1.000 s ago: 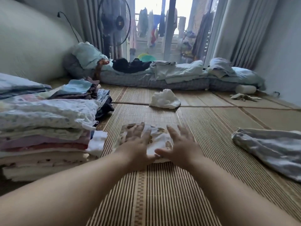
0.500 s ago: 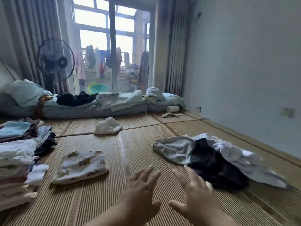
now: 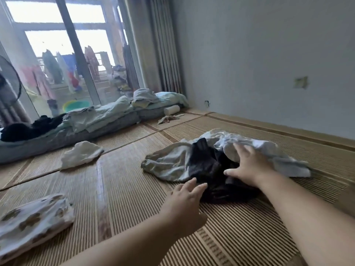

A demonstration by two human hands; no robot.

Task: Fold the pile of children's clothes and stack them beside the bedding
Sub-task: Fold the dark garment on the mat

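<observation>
A loose pile of unfolded clothes lies on the bamboo mat at centre right: a pale grey garment point(image 3: 169, 166), a black garment point(image 3: 207, 166) and a white one point(image 3: 255, 144). My right hand point(image 3: 247, 166) rests on the pile with fingers spread, over the black and white pieces. My left hand point(image 3: 186, 202) hovers open just short of the black garment's near edge. A folded white garment with brown prints point(image 3: 32, 223) lies at lower left. The bedding point(image 3: 92, 127) runs along the window at the back.
A crumpled white cloth point(image 3: 81, 154) lies on the mat point(image 3: 124, 189) before the bedding. A small rag point(image 3: 169, 119) and a white roll point(image 3: 172, 110) sit near the far corner. A fan point(image 3: 8, 85) stands at the left edge. The grey wall point(image 3: 269, 64) bounds the right.
My view has swung right, away from the folded stack. Both hands left the folded printed garment and reached to the loose pile; the right hand now rests on it.
</observation>
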